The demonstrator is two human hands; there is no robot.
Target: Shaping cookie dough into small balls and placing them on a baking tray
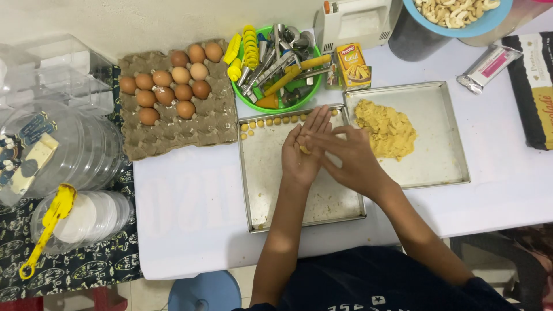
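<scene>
My left hand (303,150) is palm up over the left metal baking tray (271,196), with a small piece of yellow dough (304,151) in the palm. My right hand (348,156) lies across it, fingers pressing on that piece. Several small dough balls (276,121) sit in a row along the tray's far edge. The right metal tray (438,144) holds a heap of yellow dough (386,129), just beyond my right hand.
An egg carton (173,132) with several brown eggs lies at the left. A green bowl (276,106) of utensils, a small yellow box (353,66) and a hand mixer (354,23) stand behind the trays. A blue bowl of cashews (458,14) is back right. Clear lidded containers (63,150) are stacked far left.
</scene>
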